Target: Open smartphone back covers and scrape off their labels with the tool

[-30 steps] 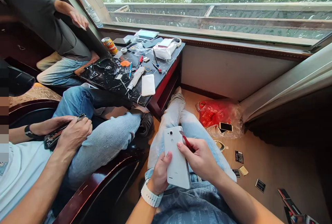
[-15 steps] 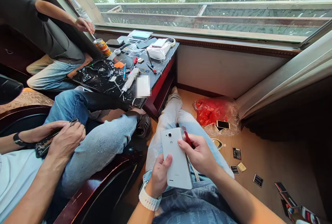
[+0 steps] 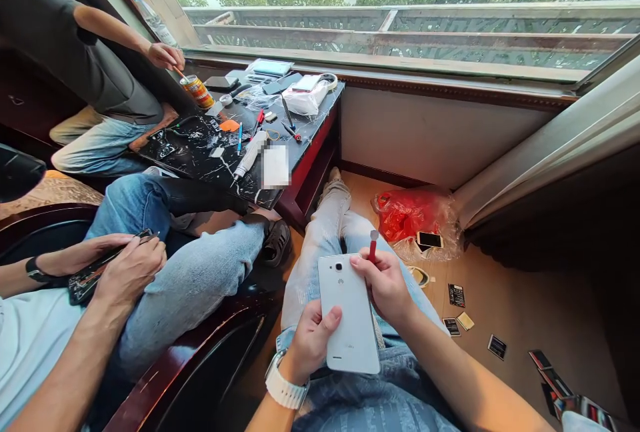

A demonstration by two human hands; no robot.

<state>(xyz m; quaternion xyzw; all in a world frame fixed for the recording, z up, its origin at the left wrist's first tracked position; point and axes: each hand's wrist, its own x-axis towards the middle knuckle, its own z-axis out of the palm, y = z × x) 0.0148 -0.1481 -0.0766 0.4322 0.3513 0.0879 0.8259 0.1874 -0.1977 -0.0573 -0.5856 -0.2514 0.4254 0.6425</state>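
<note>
A white smartphone (image 3: 349, 335) lies over my lap with its back facing up, the camera lens near its top edge. My left hand (image 3: 313, 337) is closed around its lower left side, thumb flat on the back cover. At the upper right corner my right hand (image 3: 387, 282) also grips the phone, its thumb on the back. The same hand holds a red-handled pry tool (image 3: 373, 245), whose round grey tip points up beyond the phone. Fingers hide the lower part of the tool. The phone's screen side is out of sight.
A cluttered black table (image 3: 200, 159) stands ahead to the left, with a drink can (image 3: 197, 91) and small tools. Two other people work at left; one holds an opened device (image 3: 87, 279). On the floor lie a red plastic bag (image 3: 410, 215) and several phone batteries (image 3: 497, 347).
The phone has shifted slightly right and down in my hands. The pry tool has turned more upright, away from the phone's edge, and my right thumb now lies near the top corner.
</note>
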